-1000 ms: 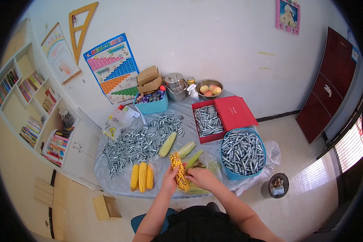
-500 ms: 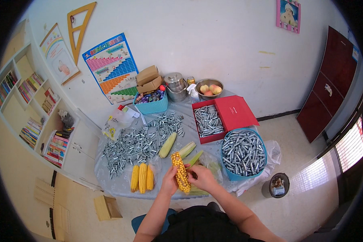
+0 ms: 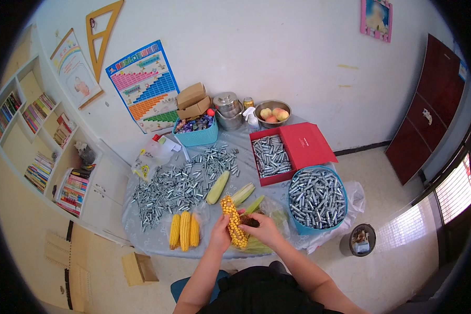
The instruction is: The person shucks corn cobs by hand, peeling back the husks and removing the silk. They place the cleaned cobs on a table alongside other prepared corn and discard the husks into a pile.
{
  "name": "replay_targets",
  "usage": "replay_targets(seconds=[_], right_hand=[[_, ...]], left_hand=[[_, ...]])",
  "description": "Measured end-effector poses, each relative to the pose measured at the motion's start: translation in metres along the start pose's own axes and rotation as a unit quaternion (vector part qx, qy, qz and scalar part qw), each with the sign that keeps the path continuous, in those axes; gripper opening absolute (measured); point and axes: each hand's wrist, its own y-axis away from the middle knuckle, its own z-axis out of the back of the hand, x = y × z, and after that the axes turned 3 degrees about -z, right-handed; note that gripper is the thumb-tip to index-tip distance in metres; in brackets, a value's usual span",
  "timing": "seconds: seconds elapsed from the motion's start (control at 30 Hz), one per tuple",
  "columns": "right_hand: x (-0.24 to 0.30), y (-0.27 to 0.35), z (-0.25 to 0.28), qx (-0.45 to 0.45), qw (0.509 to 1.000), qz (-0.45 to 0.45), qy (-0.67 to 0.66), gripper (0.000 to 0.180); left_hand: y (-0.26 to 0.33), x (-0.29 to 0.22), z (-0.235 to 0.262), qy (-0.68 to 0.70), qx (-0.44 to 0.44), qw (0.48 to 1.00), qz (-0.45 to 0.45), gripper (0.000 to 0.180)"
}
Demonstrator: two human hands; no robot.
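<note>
Right hand spread wider beside corn cob — wall poster lettered

Husked corn cob, yellow kernels interspersed with paler patches, held above the bench, far end leaning left.

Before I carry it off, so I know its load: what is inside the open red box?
The red box holds many silvery pieces; they cover its floor and anything underneath.

Peaches in metal bowl near red box
</note>
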Motion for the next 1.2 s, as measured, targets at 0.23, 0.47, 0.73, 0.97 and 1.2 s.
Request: replay_targets(seconds=[0.23,0.47,0.73,0.97,1.2], right_hand=[[0.022,0.007,-0.001,-0.058,0.962,0.118,0.240,0.015],[-0.020,-0.010,0.008,-0.189,0.965,-0.061,-0.172,0.014],[0.000,0.007,0.019,0.017,0.993,-0.082,-0.084,0.024],[0.010,0.011,0.006,0.162,0.980,0.003,0.111,0.033],[-0.008,0.013,-0.004,0.159,0.984,-0.022,-0.076,0.033]], left_hand=[[-0.001,0.013,0.010,-0.131,-0.041,0.989,-0.048,0.033],[0.001,0.005,0.004,-0.014,-0.001,1.000,-0.020,0.037],[0.004,-0.005,0.004,0.152,0.030,0.988,0.015,0.044],[0.001,-0.001,0.004,0.123,0.030,0.992,0.029,0.045],[0.006,-0.003,0.002,0.134,0.025,0.990,0.022,0.043]])
